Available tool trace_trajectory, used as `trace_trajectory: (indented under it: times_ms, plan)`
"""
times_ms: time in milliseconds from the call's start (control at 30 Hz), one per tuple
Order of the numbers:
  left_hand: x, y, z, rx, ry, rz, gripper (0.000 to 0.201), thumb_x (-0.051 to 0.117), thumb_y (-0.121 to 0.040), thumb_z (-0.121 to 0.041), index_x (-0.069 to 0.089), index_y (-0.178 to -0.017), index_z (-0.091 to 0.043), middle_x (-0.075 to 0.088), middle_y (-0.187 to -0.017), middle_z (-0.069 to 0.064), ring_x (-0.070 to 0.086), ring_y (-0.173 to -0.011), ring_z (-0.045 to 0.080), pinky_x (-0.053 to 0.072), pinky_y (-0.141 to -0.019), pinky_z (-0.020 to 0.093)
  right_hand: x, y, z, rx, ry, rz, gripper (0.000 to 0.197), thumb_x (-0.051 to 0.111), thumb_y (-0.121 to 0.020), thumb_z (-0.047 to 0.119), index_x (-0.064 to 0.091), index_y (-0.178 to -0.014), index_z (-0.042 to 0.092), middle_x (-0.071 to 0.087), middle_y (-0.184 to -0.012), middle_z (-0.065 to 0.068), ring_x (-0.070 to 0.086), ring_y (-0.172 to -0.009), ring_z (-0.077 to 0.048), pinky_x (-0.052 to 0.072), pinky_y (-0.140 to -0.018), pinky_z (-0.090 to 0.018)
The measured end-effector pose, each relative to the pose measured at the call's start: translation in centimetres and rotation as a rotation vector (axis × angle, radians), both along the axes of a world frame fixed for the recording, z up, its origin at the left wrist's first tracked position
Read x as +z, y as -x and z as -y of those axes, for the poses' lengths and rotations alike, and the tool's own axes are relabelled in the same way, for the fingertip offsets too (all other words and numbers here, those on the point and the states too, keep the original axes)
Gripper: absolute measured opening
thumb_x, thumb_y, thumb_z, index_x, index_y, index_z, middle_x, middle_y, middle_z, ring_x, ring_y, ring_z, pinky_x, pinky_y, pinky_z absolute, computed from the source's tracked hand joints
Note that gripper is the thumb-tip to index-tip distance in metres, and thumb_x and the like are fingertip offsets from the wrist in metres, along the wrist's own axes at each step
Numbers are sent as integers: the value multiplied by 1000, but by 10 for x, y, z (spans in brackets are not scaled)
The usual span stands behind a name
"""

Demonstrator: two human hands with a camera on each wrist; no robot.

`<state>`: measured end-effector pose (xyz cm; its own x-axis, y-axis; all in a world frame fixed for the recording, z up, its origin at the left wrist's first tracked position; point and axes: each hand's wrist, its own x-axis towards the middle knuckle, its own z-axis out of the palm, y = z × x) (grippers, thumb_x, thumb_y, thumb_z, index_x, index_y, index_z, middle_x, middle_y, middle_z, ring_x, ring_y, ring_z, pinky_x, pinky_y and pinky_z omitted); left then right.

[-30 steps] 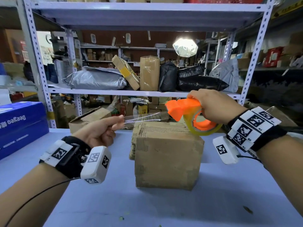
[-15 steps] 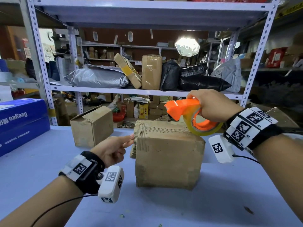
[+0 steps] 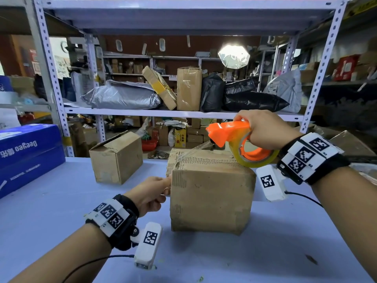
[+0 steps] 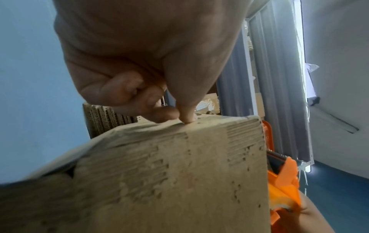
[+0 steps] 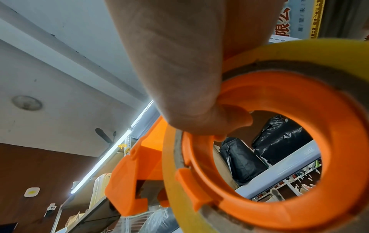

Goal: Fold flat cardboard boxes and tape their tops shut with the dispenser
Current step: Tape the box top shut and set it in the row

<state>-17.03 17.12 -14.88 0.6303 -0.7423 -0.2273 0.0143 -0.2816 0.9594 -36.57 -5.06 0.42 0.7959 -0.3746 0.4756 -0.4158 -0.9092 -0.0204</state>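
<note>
Since a second ago the left hand (image 3: 152, 196) has dropped from mid-air, where it held a stretched strip of tape, down to the left face of the cardboard box (image 3: 211, 198). Its thumb tip presses on the box's side near the top edge, other fingers curled in beside it; I cannot tell whether tape lies under the thumb. Clear tape (image 3: 195, 151) runs from the top left edge of the box up to the mouth of the orange dispenser (image 3: 236, 139). Right hand (image 3: 265, 129) grips the dispenser, fingers hooked through the roll's core, holding it above the box's far right corner. Box stands closed on the pale blue table (image 3: 265, 252), mid-table. Second, smaller box (image 3: 116, 158) sits behind and left, flap ajar. Blue carton (image 3: 28, 154) at far left edge.
</note>
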Motion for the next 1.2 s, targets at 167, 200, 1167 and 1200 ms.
trace_trajectory:
  times_ms: [167,200,1167,1200]
  plan:
    - [28,-9,0,104,-15,211,7,65,-96,-20,65,-100,-15,63,-93,2,53,-78,15,47,-62,26,0,0,0,6,-8,8,48,62,-80,7,58,-119,34,64,-107,1,57,-97,-24,43,-73,-34]
    - [37,-11,2,128,64,237,10,65,-95,-17,64,-105,-13,65,-100,4,58,-86,17,50,-70,28,0,0,0,10,-8,9,47,62,-80,7,58,-118,34,65,-106,2,58,-96,-24,43,-72,-34]
    - [97,39,46,-447,-356,940,132,50,-58,-88,-11,-160,-29,-13,-168,2,-22,-150,24,-7,-122,50,1,3,0,9,-27,-15,54,63,-75,4,57,-121,32,62,-109,0,57,-99,-26,48,-79,-39]
    - [96,39,49,-464,-384,971,134,52,-58,-88,-13,-159,-29,-10,-168,4,-18,-152,28,-5,-124,52,1,3,-1,6,-7,-27,55,63,-74,4,57,-121,31,61,-107,0,56,-99,-26,47,-77,-38]
